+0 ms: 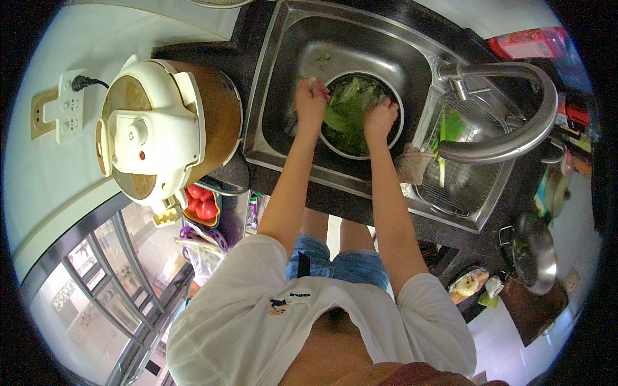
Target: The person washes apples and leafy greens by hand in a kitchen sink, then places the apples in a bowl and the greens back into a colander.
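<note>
A round metal bowl stands in the large basin of a stainless steel sink, holding leafy greens in what looks like water. My left hand is at the bowl's left edge, fingers curled, with something small and pale at the fingertips; whether it grips anything is unclear. On the bowl's right side, my right hand is bent down over the greens, its fingertips partly hidden. Small green bits lie on the basin floor above the bowl.
The curved faucet arches over the smaller basin, where green stalks lie on a wire rack. A cloth hangs on the divider. Left of the sink stands a white and brown rice cooker; a metal pan is at the right.
</note>
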Available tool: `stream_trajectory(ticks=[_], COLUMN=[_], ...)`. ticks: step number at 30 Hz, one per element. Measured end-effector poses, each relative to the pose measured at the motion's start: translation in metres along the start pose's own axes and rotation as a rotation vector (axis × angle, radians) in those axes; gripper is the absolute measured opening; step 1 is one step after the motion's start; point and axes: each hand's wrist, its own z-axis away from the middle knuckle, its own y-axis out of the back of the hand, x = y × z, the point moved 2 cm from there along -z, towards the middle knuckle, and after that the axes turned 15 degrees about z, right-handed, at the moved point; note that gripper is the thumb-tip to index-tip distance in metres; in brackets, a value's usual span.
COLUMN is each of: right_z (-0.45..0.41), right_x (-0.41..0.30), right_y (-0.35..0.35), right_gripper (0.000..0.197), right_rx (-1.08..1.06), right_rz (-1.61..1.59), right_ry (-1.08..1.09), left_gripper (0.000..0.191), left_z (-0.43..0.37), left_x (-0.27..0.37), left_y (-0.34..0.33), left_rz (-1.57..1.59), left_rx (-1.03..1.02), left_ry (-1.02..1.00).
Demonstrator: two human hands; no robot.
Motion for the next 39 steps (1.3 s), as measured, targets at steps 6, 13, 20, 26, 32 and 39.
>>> stream_trajectory(ticks=[6, 13, 20, 26, 32, 39], right_z=[-0.001, -0.030, -0.020, 0.019, 0.027, 0.006], right_x=[-0.021, -0.005, 0.006, -0.006, 0.020, -0.001], right_y=[0.009, -0.058, 0.005, 0.039, 0.023, -0.047], right_gripper=[0.031, 0.031, 0.014, 0.018, 0.029, 0.046], right_rx=[0.299, 0.025, -0.046, -0.265, -0.202, -0.135], right_rz=[-0.111, -0.384, -0.782, -0.896, -0.295, -0.121], right_ry=[0.374, 0.495, 0.192, 0.232, -0.119, -0.209], left_gripper=[0.027, 0.020, 0.023, 0.025, 0.032, 0.022], left_z=[0.014, 0.011, 0.020, 0.024, 0.006, -0.002], left_x=[-0.027, -0.049, 0.008, 0.024, -0.034, -0.106], left_y=[-0.009, -0.018, -0.010, -0.021, -0.029, -0.041], left_rz=[-0.943, -1.141, -0.979, -0.597, -0.714, -0.985], left_rx=[-0.135, -0.210, -0.112, -0.340, -0.239, -0.276], left_ry=[-0.125, 0.000, -0.200, -0.234, -0.167, 0.024])
